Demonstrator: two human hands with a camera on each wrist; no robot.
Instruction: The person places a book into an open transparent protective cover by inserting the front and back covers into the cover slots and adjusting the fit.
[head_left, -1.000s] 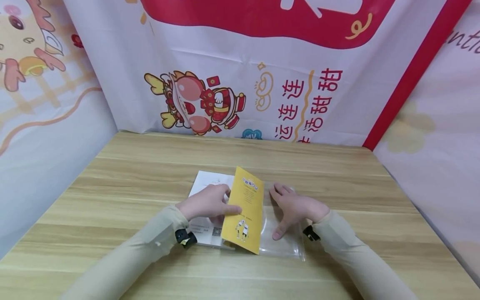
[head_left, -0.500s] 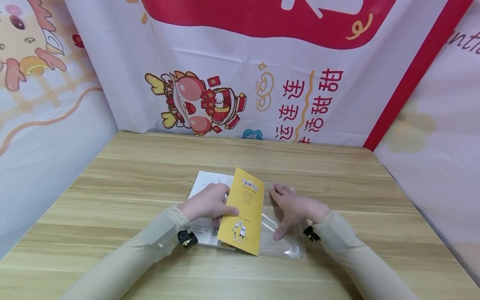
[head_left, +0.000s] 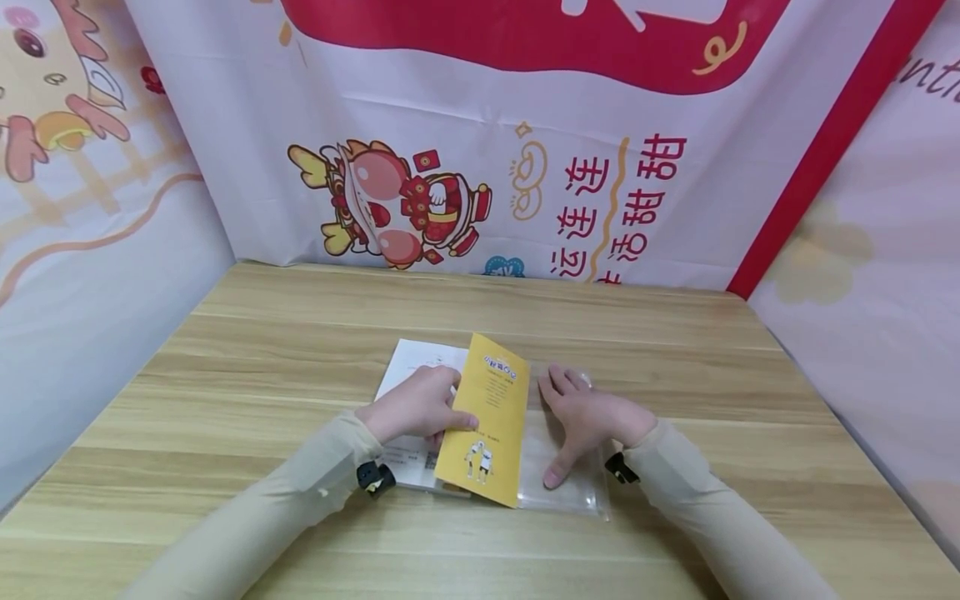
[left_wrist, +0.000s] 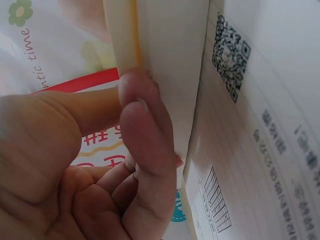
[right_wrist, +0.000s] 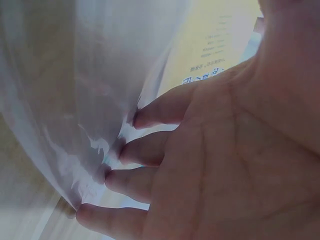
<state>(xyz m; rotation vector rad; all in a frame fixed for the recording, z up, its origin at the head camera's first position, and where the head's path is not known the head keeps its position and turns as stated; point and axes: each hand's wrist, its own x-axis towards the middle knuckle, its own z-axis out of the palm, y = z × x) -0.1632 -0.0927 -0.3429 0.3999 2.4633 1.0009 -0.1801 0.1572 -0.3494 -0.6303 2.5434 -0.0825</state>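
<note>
The left hand point(head_left: 416, 406) holds the yellow sheet point(head_left: 491, 417) at its left edge; the thumb lies on the printed face and the other fingers go behind it. The sheet stands tilted above the table point(head_left: 300, 333), to the right of the grip, between the two hands. Beneath the left hand lies a white page point(head_left: 408, 467) with a printed square code, flat. The right hand point(head_left: 596, 417) is spread and grips nothing; its straight fingers touch the clear plastic point(head_left: 538, 442), which lies just beside the yellow sheet, on its right.
</note>
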